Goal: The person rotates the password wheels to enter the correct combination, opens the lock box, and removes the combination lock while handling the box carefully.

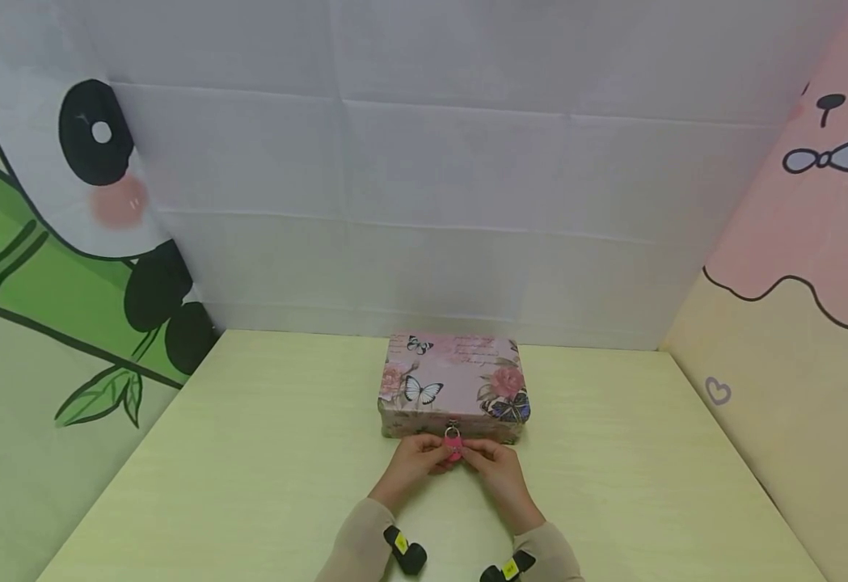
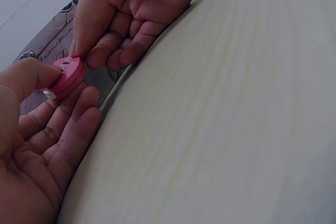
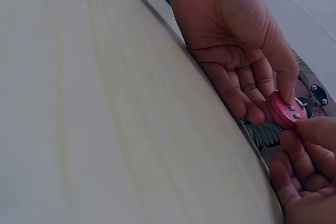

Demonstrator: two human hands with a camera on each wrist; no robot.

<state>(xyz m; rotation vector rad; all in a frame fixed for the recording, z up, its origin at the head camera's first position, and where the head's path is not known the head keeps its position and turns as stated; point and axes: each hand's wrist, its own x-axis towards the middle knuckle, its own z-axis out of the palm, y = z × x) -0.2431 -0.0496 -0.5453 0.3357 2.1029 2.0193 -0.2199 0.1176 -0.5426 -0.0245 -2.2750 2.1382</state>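
Note:
A pink padlock [image 1: 453, 446] with a metal shackle hangs at the front latch of a pink tin box [image 1: 460, 376] printed with butterflies and roses. From the left side my left hand [image 1: 415, 462] pinches the padlock between thumb and fingers; my right hand [image 1: 499, 473] pinches it from the other side. In the left wrist view small number dials show on the padlock [image 2: 67, 77], a thumb on either side. The right wrist view shows the padlock [image 3: 286, 109] beside the metal clasp [image 3: 318, 95] of the box.
The box stands on a pale yellow table [image 1: 285, 453], near its back edge. Behind it hangs a white cloth [image 1: 431, 178]. Painted walls with cartoon figures stand to the left and right. Black straps with yellow labels are on both wrists.

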